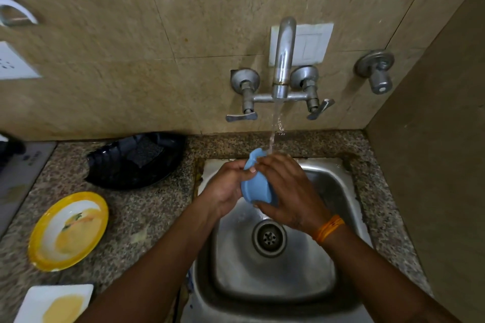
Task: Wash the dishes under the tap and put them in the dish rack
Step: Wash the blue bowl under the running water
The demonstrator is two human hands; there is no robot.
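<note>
A: Head view, starting at the left edge: what is seen there?

B: At the lower left corner a white dish (53, 303) smeared with yellow is found on the counter (147, 207). Just above it a yellow plate (68, 231) is laid, soiled with yellow residue. Higher, at centre left, a black tray (136, 160) is set against the wall with a dark sponge (145, 151) in it.

A: And at the middle of the frame?

B: A steel sink (273, 265) is sunk into the counter, its drain (269, 237) seen below the hands. A blue bowl (256, 186) is held over the sink, tipped on its side, between both hands. The left hand (228, 186) is curled round the bowl's left side, the thumb pressed on its upper edge. The right hand (284, 189) is wrapped over the bowl's right side, fingers bent round the rim at top and bottom. An orange thread (329, 228) is worn on the right wrist.

A: Is water running?

B: Yes. A stream is dropped from the tap (283, 60) at upper centre, and it lands at the bowl's top edge, beside the right fingertips.

A: What is seen further right?

B: A white switch plate (312, 44) is fixed behind the tap, and a separate valve (376, 71) is mounted on the wall at upper right.
</note>
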